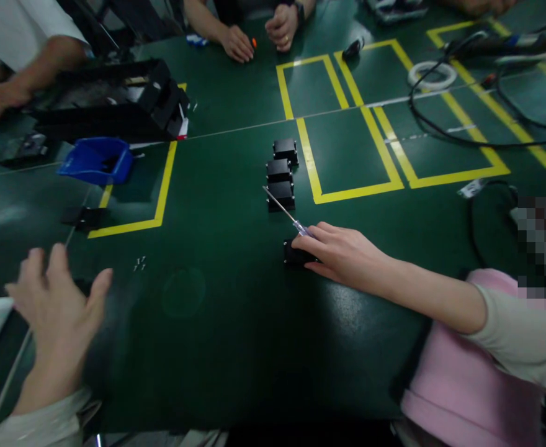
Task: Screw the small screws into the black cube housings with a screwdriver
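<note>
The person's right hand [342,253] grips a screwdriver [302,229] by its clear handle, over a black box [291,253] on the desk [208,354]; the left hand [59,310] is spread wide, nothing in it. The box looks light, stiff and smooth; 2 opposite side walls should give the surest hold.

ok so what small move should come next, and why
Probably the left hand should pick up one of the small pale pieces, perhaps screws. That hand looks open and empty, and the pieces lie loose on the green table close to it, while the right hand holds a screwdriver and partly covers a black box.
</note>
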The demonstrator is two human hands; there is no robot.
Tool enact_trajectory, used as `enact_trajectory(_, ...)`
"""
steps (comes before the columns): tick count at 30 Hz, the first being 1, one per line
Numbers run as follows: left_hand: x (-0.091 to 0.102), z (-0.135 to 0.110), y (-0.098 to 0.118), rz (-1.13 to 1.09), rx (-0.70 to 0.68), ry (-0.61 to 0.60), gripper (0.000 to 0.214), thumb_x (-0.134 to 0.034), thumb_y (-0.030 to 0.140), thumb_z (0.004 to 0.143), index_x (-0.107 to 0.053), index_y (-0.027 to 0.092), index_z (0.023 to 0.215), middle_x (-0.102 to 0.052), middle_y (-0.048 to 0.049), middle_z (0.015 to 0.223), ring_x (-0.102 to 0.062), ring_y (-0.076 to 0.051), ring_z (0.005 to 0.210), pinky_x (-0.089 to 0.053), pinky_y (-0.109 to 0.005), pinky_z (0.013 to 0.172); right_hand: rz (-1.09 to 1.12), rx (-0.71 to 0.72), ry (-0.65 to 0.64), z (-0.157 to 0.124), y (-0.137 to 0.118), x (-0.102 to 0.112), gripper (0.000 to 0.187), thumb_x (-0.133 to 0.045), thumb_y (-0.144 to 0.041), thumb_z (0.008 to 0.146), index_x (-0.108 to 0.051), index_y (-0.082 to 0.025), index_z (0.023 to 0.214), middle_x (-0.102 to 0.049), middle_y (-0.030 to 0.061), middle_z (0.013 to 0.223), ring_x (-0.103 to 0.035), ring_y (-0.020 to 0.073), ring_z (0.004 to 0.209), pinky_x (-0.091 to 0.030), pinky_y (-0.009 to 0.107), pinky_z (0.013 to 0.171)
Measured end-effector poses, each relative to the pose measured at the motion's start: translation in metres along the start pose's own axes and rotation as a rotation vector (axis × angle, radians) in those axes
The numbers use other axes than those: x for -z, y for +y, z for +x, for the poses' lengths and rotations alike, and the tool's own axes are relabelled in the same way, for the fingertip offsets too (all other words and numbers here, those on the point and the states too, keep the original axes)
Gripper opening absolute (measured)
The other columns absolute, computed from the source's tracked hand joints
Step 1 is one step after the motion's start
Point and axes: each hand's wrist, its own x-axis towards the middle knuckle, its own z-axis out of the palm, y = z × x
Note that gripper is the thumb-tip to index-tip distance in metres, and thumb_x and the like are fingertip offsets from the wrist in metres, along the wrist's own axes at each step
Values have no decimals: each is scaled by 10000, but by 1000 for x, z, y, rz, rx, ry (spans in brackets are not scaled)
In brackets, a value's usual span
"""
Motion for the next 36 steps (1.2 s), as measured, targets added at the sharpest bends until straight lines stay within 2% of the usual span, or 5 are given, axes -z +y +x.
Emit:
enact_trajectory(7, -3, 18, 174, -409, -769, -249, 478, -581, 354, 1005, -455, 296, 1462, -534, -91, 1493, -532, -274, 1378, -462, -484, 1140, 240, -44, 52, -3, -1, 8, 392, -633, -265, 935, -494, -189, 1294, -681, 139, 1250, -661, 288, 1122, -582, 433, 900)
enact_trajectory(12, -28, 20, 235, -578, -921, -411, 648, -711, 415, 919, -414, 233, 1465, -548, -127, 1445, -543, -293, 1335, -491, -483, 1104, 482, -258, 246, -15, -7, 38, 190, -411, -214, 1020, -494, -242, 1188, -752, 87, 1150, -744, 228, 1054, -602, 390, 861)
enact_trajectory(20, -41, 18, 243, -744, -810, -461, 414, -718, 301, 915, -542, 216, 1281, -642, -89, 1246, -609, -263, 1165, -519, -463, 999, 904, -438, 478, -27, -36, 61, 265, -420, -463, 1052, -597, -339, 1205, -778, -9, 826, -788, 201, 770, -637, 370, 681)
enact_trajectory(29, -48, 14, 244, -745, -759, -433, 406, -706, 307, 938, -544, 206, 1296, -638, -80, 1247, -606, -240, 1157, -508, -435, 1003, 587, -280, 663, -24, -9, 28, 219, -513, -335, 1047, -652, -200, 944, -549, -83, 556, -511, 26, 430, -357, 173, 444)
enact_trajectory(36, -49, 19, 249, -745, -752, -390, 406, -712, 284, 934, -552, 199, 1298, -639, -85, 1242, -608, -245, 1160, -511, -430, 994, 299, -253, 710, -12, -12, 42, 335, -490, -374, 1048, -615, -192, 795, -581, -46, 575, -487, 45, 453, -329, 207, 460)
